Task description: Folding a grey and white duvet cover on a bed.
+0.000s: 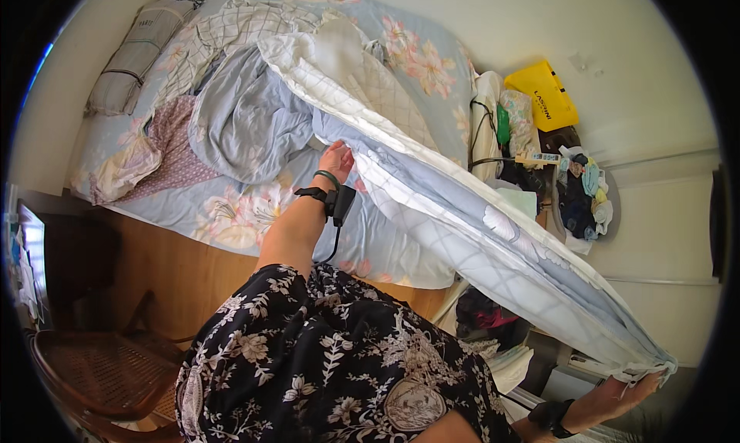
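A white and pale-blue duvet cover (445,183) with a faint check pattern stretches diagonally from the bed to the lower right. Its long side gapes, showing a blue inner face with pale flowers. My right hand (644,383), far out at the lower right, grips one gathered corner. My left hand (337,161), fingers curled, holds the cover's edge over the bed; its fingertips are partly hidden by cloth. Bunched grey-blue cloth (248,119) lies just beyond the left hand, against the cover's far end. All this rests on a floral bed sheet (254,211).
Grey pillows (139,55) and a dotted purplish cloth (167,148) lie at the bed's left. Beyond its right side stand a yellow bag (543,96), a power strip (537,158) and a basin of clothes (614,211). A cane-seat chair (104,368) stands at lower left.
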`<state>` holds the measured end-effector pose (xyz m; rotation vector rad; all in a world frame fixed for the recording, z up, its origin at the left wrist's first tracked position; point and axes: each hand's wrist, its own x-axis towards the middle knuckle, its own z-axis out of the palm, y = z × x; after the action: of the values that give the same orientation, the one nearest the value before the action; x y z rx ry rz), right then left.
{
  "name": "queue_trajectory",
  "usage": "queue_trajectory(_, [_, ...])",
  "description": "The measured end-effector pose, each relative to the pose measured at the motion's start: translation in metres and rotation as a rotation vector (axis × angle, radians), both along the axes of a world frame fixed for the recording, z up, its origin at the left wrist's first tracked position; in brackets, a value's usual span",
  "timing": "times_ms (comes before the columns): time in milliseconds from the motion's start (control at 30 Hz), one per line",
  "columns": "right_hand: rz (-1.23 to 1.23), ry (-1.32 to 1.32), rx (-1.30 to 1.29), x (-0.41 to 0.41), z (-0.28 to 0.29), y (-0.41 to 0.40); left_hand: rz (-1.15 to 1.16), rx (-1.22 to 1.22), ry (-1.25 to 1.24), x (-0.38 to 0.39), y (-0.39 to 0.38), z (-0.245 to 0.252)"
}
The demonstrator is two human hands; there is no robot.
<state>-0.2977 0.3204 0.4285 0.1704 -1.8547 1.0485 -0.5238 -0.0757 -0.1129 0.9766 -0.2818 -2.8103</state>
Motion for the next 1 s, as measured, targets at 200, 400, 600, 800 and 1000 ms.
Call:
queue_trajectory(200, [-0.256,0.12,0.46,0.004,-0.006,-0.031,-0.005,-0.122,0.033,-0.008,0.002,0.039])
queue_trajectory(400, [-0.263,0.147,0.274,-0.002,0.001,-0.069,-0.126,-0.149,-0.113,-0.019,0.016,0.039])
queue_trajectory(600, [-0.317,0.123,0.486,0.004,0.012,-0.023,-0.235,-0.304,-0.238,-0.034,0.034,0.033])
queue_trajectory(800, [-0.078,0.058,0.133,-0.033,0.016,0.02,-0.137,-0.343,-0.058,0.01,-0.016,0.049])
queue_trajectory(1000, [0.068,-0.164,-0.386,-0.067,0.011,0.017,0.229,-0.615,0.157,0.049,-0.215,0.14])
